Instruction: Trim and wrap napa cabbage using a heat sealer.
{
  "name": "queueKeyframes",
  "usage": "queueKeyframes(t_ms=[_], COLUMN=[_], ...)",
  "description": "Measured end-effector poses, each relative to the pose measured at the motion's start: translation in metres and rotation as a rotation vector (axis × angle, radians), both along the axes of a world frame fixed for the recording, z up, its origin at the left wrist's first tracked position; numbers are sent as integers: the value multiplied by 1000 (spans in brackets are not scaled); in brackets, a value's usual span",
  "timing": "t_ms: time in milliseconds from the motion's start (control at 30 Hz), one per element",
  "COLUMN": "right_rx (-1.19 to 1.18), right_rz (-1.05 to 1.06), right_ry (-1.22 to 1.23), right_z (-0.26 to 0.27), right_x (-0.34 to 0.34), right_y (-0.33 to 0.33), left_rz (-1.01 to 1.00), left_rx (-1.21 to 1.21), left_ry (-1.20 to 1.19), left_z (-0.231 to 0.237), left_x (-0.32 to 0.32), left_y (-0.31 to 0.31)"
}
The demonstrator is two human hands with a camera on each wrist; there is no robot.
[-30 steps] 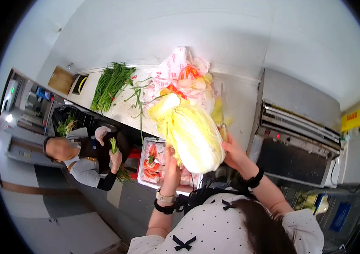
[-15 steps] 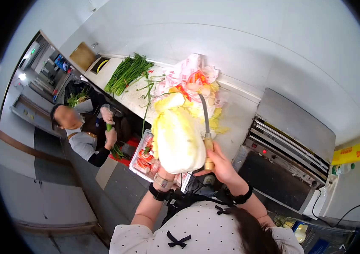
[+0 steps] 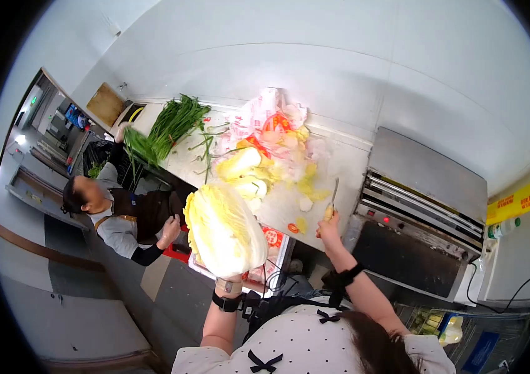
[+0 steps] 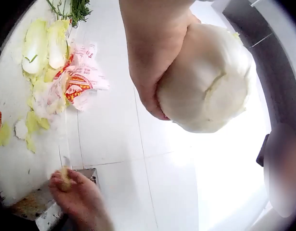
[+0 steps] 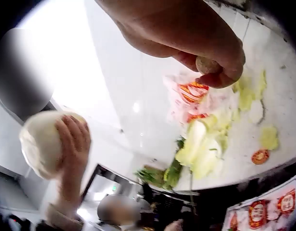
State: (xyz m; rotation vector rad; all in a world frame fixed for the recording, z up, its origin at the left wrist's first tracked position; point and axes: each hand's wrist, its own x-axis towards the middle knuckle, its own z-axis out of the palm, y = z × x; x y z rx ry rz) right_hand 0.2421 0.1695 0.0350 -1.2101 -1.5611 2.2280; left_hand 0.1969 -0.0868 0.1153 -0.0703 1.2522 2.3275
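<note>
My left hand (image 4: 155,62) grips a napa cabbage (image 3: 221,230) from below and holds it up, in front of the counter's edge. Its white cut base (image 4: 227,94) shows in the left wrist view. My right hand (image 3: 330,228) holds a knife (image 3: 334,201) by its wooden handle, off to the right over the counter's front edge. The narrow blade points away from me, apart from the cabbage. Two pale yellow cabbage leaves (image 3: 240,164) lie on the counter, with smaller scraps (image 3: 306,182) to their right.
Behind the leaves lies a crumpled pink-and-white plastic bag (image 3: 258,118). A heap of long green stalks (image 3: 180,124) is farther left. Below the counter sits a white box (image 3: 288,249) of red-and-white packets. A steel machine (image 3: 424,181) stands right. Another person (image 3: 124,209) handles greens at left.
The cabbage has moved left and lower, off the counter leaves. My right hand has drawn away from it to the right with the knife. The other person has swung greens up to the counter.
</note>
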Motion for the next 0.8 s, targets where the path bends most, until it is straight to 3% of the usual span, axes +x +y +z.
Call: queueKeyframes(t_ms=[67, 133, 167, 300, 367, 400, 500, 567, 600, 633, 667, 700, 800], right_rx=[697, 944, 856, 953, 964, 986, 1147, 745, 514, 549, 841, 842, 851], right_rz=[-73, -89, -55, -42, -89, -112, -135, 141, 188, 297, 427, 497, 516], right_ry=[-30, -121, -207, -350, -504, -591, -309, 285, 476, 648, 711, 764, 572], right_z=[-85, -88, -73, -119, -114, -105, -75, -10, 54, 106, 140, 160, 181], right_x=[-31, -52, -53, -85, -99, -101, -108, -107, -103, -98, -94, -95, -107], right_y=[-13, -24, -24, -9, -15, -14, -34, -60, -84, -98, -102, -106, -124], left_rz=[6, -5, -14, -64, -97, -111, -142, -159, -167, -175, -181, -187, -199], left_rx=[0, 2, -4, -1, -16, -13, 10, 41, 61, 82, 99, 113, 139], left_ry=[-5, -9, -4, -4, 8, 14, 19, 36, 40, 50, 67, 75, 106], left_z=[-5, -7, -5, 0, 0, 0, -2, -7, -9, -8, -7, -5, -1], left_x=[-9, -23, -33, -77, -95, -104, -127, -140, -144, -148, -151, -153, -150], left_y=[-12, -23, -27, -40, -46, -48, -48, -39, -31, -23, -16, -8, 4])
